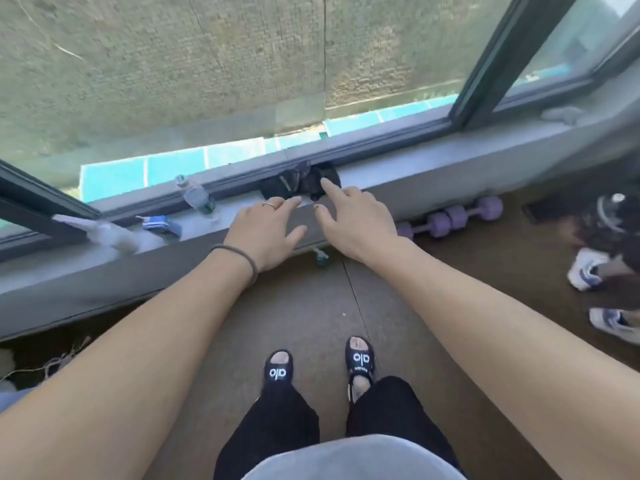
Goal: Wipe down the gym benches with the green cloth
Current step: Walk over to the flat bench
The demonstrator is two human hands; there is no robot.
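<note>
Hands are reaching forward over the window sill (433,157). We are holding our left hand (266,230) flat with fingers spread, gripping nothing, and our right hand (353,220) is also loose, its index finger pointing at a black bundle (301,183) on the sill. We cannot tell where the green cloth is; we are not seeing it. A plastic bottle (195,197) is lying beside the left hand; its contents look clear. Purple dumbbells (460,216) are resting on the floor.

Both hands, left (268,230) and right (356,220), reach forward, fingers loosely spread.
</note>
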